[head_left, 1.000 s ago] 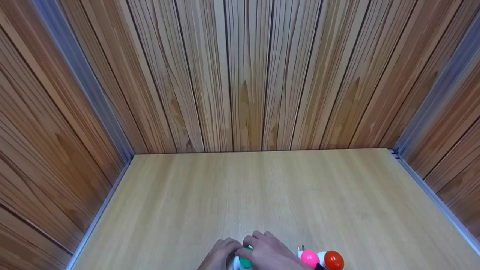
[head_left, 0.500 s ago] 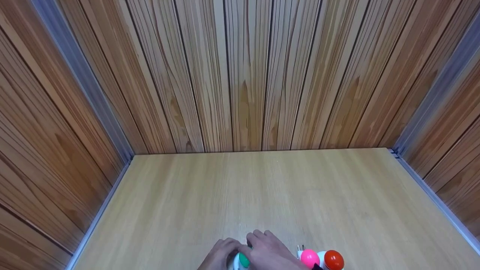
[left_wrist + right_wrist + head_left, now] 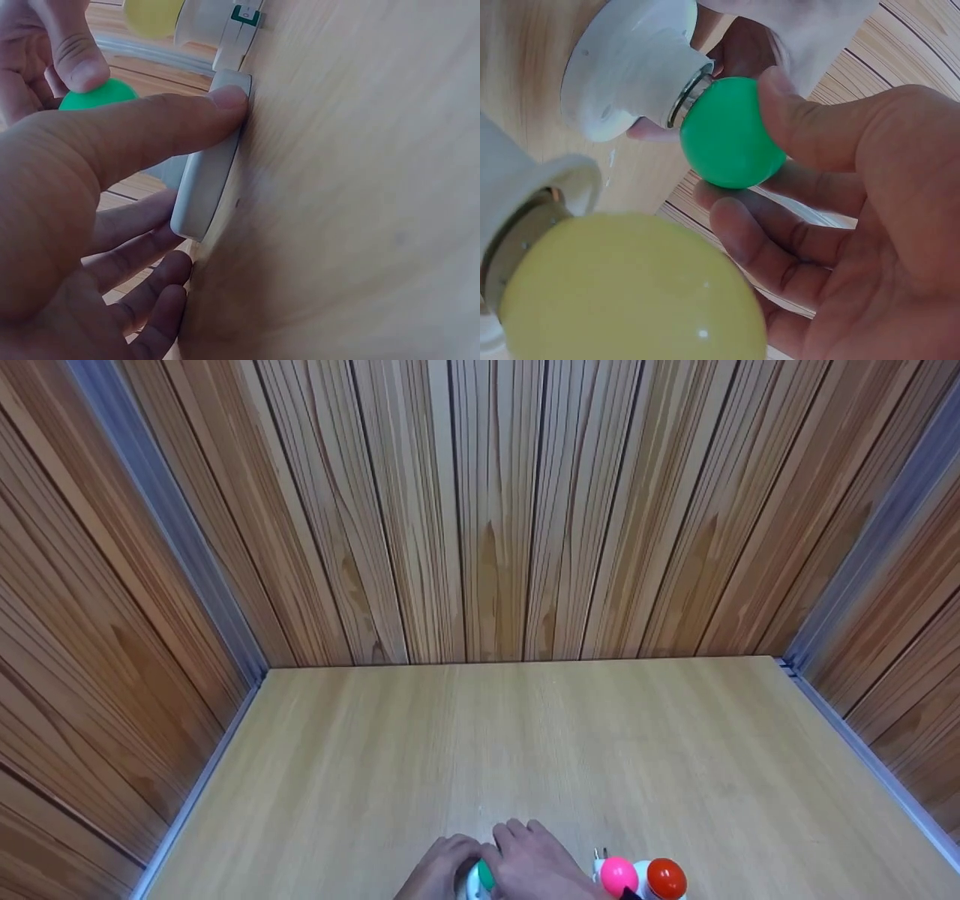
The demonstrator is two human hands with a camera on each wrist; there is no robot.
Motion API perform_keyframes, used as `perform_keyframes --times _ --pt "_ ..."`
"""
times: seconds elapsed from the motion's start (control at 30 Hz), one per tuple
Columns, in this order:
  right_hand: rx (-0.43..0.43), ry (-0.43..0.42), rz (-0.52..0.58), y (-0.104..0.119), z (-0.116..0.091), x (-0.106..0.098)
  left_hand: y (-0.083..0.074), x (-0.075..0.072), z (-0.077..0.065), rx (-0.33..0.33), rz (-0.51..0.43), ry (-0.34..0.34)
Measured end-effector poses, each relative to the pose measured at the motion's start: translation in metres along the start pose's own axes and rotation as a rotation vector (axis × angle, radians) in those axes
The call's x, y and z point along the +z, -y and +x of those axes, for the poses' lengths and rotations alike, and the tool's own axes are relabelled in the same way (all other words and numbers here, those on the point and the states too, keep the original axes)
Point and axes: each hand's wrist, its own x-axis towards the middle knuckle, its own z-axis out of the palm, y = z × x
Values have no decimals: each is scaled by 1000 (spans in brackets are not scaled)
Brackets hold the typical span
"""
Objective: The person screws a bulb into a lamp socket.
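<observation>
Near the bottom edge of the head view, my left hand point(image 3: 444, 864) and right hand point(image 3: 532, 859) meet over a green light bulb point(image 3: 486, 875). A white round lamp holder point(image 3: 630, 75) has its flat base gripped at the rim by the left hand, thumb on one side and fingers on the other, as the left wrist view shows. The thumb and fingers of the right hand pinch the round green bulb, seen closely in the right wrist view. A strip of the bulb's metal cap shows at the holder's mouth. How deep it sits inside is hidden.
Right of the hands lie a pink bulb point(image 3: 619, 876) beside a two-pin plug point(image 3: 598, 864) and an orange-red bulb point(image 3: 667, 877) on a white base. A yellow bulb point(image 3: 637, 292) in another white holder stands close to the right hand. Wood-panelled walls point(image 3: 495, 510) enclose the tabletop point(image 3: 517, 735).
The right hand's thumb and fingers have shifted and turned slightly around the green bulb, covering more of it. My left hand keeps nearly the same place on the lamp holder.
</observation>
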Motion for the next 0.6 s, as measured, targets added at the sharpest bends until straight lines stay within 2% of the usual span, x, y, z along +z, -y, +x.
perform_keyframes --times 0.13,0.3,0.37,0.57,0.6 --pt "7 16 -1 0 0 0 -1 0 1 -8 -1 3" --pt "25 62 9 1 -1 0 -3 0 2 -89 -42 47" --pt "36 91 10 2 -1 0 -4 1 2 -97 -43 49" --pt "71 146 -6 4 0 -1 -1 0 2 -11 -4 5" --pt "73 135 -18 5 -1 -1 0 1 1 35 5 -16"
